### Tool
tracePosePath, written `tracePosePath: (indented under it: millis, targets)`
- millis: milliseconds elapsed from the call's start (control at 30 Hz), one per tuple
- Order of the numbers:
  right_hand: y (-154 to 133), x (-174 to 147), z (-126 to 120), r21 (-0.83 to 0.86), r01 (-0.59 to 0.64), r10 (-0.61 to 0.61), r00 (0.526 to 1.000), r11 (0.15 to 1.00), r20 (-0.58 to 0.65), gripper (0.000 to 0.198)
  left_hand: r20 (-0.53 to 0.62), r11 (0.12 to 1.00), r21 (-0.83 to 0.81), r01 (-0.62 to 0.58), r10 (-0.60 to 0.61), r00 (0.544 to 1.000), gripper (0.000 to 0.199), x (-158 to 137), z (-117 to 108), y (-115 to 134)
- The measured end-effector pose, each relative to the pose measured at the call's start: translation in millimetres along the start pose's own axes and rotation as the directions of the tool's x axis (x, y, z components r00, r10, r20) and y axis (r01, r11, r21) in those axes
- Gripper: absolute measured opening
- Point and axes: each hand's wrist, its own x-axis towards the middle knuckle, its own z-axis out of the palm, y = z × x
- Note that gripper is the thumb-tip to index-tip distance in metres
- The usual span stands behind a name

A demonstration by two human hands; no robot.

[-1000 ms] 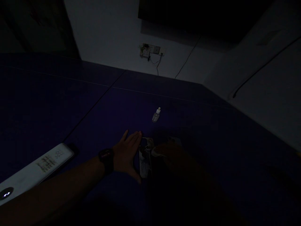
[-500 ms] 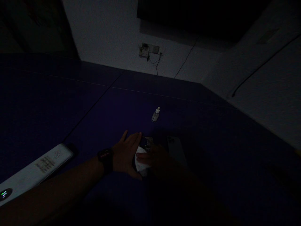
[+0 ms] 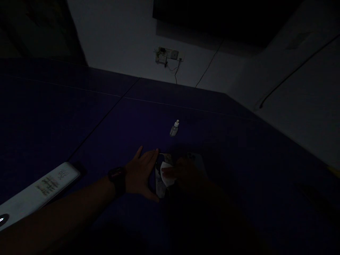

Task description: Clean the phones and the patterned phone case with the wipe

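My left hand (image 3: pixel 140 173), with a dark watch on its wrist, spans a flat patterned piece (image 3: pixel 160 187) that looks like a phone case. Thumb and forefinger brace it at its near and far ends, the other fingers stretched out on the purple surface. Shadow covers most of my right hand (image 3: pixel 183 173). Its fingers press a folded white cloth or tissue (image 3: pixel 166 179) onto the case and hide part of it. Right of the case, partly behind that hand, lies a phone (image 3: pixel 198 161) with camera lenses showing. A small clear bottle with a white top (image 3: pixel 174 129) is beyond my hands.
A long white device with printed text (image 3: pixel 45 187) and a small lit display is at the left. Farther off, a white wall bears sockets (image 3: pixel 170 55) with cables and a small plant. A large dark panel (image 3: pixel 223 21) hangs above. The whole room is dim.
My right hand has moved the white cloth a little right and towards the far end, uncovering the near left part of the case. My left hand keeps its place on the case.
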Motion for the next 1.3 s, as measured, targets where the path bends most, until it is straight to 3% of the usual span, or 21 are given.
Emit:
tracePosePath:
  millis: [100,267,433,633,833,967,1133,1300]
  targets:
    - [-3,3,-1,-0.081,-0.050,0.051,0.999,0.995,0.002,0.052,0.004,1.000,-0.007,-0.006,0.006,1.000,0.144,0,0,0]
    - [-6,1,1,-0.052,0.097,-0.094,0.994,0.994,0.057,0.046,0.019,1.000,-0.004,0.008,-0.008,1.000,0.144,0,-2,0]
    - [-1,-1,2,-0.052,-0.057,0.055,0.998,0.997,-0.040,0.046,0.034,1.000,-0.009,0.004,-0.004,0.999,0.144,1,-3,0]
    - [-9,2,2,-0.009,0.122,-0.122,0.992,0.992,0.029,0.043,0.012,1.000,0.000,-0.006,0.006,1.000,0.144,1,1,-3]
    - [12,-23,-23,-0.001,-0.149,0.148,0.982,0.989,-0.120,0.047,0.009,1.000,-0.013,-0.009,0.009,1.000,0.146,1,3,-4]
    - [13,-16,-17,-0.086,-0.094,0.091,0.995,0.992,-0.036,0.047,0.014,1.000,-0.018,-0.006,0.006,1.000,0.145,1,5,-6]
    - [8,-12,-15,-0.039,0.007,-0.005,0.998,0.999,0.058,0.046,0.021,1.000,-0.007,-0.006,0.006,1.000,0.149,1,5,-6]
    - [12,-11,-13,-0.084,-0.105,0.105,0.994,0.991,-0.006,0.046,0.031,1.000,-0.011,0.001,0.000,1.000,0.146,1,-2,-2]
